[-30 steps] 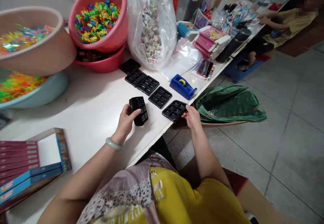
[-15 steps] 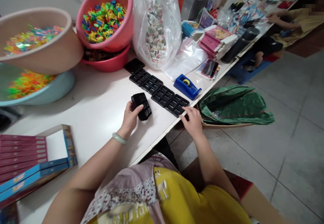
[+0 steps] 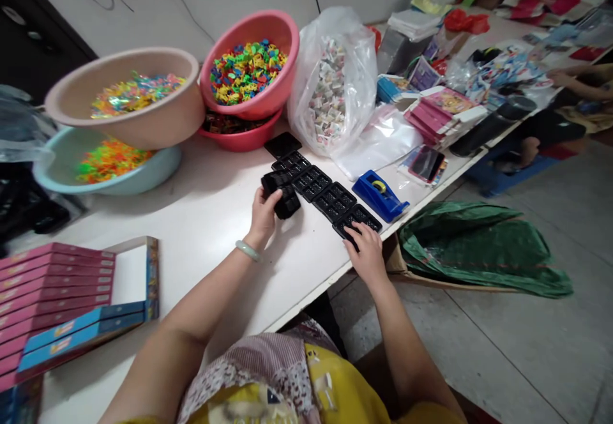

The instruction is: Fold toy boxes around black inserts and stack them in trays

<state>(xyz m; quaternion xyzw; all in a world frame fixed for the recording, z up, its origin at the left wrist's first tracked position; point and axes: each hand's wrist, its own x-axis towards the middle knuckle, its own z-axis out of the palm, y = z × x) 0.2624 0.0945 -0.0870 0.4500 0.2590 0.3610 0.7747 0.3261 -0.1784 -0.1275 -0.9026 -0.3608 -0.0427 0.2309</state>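
While 4 black compartment trays [image 3: 329, 197] already lie laid out edge to edge in a slanting row on the white counter [image 3: 201, 219], a stack of the same trays [image 3: 282, 195] is still gripped in the left hand [image 3: 264, 213], so the laying-out looks partly done, with more trays left in the stack. Each tray is thin, glossy black plastic with 6 small studded wells. The left hand's fingers curl round the stack, which rests on the counter just beside the row. The right hand [image 3: 368, 255] lies flat, fingers together, pressing on the nearest tray [image 3: 357, 219] at the counter's front edge. One plain black piece [image 3: 283, 144] lies at the row's far end. Beyond sit a blue tape dispenser [image 3: 380, 195], a clear bag of small packets [image 3: 332, 89], and basins of bright plastic pieces [image 3: 246, 69]. Pink and blue boxes [image 3: 57, 302] are stacked at the left.
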